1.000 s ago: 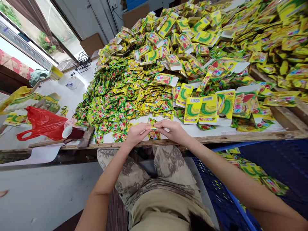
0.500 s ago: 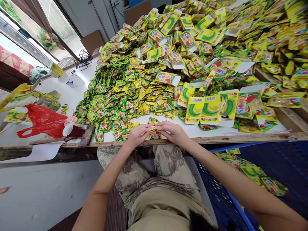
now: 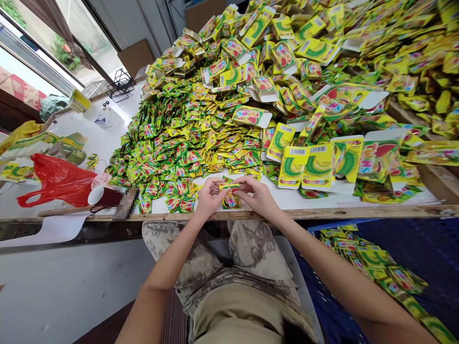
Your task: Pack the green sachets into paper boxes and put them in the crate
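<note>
My left hand [image 3: 211,197] and my right hand [image 3: 258,195] meet near the table's front edge. Between them is a small yellow-and-green candy packet [image 3: 231,199] with a red fruit print, pinched by the thumbs and fingers of both hands. Fingers partly cover it, so I cannot tell whether a second packet lies behind. Just left of my left hand, a few loose candy packets [image 3: 179,203] rest on the white tabletop. Beyond both hands rises a large heap of similar small packets [image 3: 172,143].
Flattened and folded yellow cartons [image 3: 294,167] lie right of the hands and over the heap. On the left are a red plastic bag [image 3: 64,184], a cup [image 3: 102,197] and a black wire rack [image 3: 122,85]. A blue crate [image 3: 315,286] holding packs stands below right.
My fingers have spread slightly apart and shifted on the packet, so more of its printed face shows. The view has shifted a little; the heap and cartons look unchanged.
</note>
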{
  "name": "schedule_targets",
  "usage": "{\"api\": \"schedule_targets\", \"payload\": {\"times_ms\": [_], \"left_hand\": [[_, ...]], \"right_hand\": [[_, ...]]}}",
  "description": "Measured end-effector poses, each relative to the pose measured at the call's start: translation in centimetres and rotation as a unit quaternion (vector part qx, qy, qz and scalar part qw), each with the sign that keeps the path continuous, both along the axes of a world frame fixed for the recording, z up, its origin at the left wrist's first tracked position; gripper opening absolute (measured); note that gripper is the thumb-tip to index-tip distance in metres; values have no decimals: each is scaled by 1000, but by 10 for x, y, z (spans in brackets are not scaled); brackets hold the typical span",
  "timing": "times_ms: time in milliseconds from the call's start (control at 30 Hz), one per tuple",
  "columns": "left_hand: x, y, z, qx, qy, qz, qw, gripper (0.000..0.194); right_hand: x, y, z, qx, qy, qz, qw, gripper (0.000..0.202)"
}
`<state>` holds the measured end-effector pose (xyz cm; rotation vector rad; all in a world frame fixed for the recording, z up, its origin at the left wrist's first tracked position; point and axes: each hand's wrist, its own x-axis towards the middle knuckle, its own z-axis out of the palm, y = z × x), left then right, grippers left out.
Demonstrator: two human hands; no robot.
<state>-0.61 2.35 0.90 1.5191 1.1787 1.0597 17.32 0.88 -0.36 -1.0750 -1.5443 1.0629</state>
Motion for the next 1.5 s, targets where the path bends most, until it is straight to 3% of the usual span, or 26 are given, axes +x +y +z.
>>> {"api": "schedule_targets", "payload": {"times_ms": [233,467,767,900,1100,1267,1500], "left_hand": [[-1,7,-5,-33,-23,-6,999,36],[0,9,-7,-63,-63,-30,996,39],[-3,12,-7,-68,-77,-30,994,28],[-2,14,-8,-70,-78,-15,994,28],[5,13,-7,-76,-127,55,987,29],[8,9,-1,-113,-139,52,982,37],[12,6,-2,-173,-214,102,956,39]], "right_hand": [[6,5,4,-48,40,59,996,25],[5,2,1,-25,33,51,998,24],[5,0,-2,-32,24,41,998,27],[3,1,-5,-39,28,60,997,29],[-2,1,-9,-66,1,48,997,56],[-8,0,-1,-86,63,47,993,52],[-11,-2,-4,-106,38,60,992,44]]}}
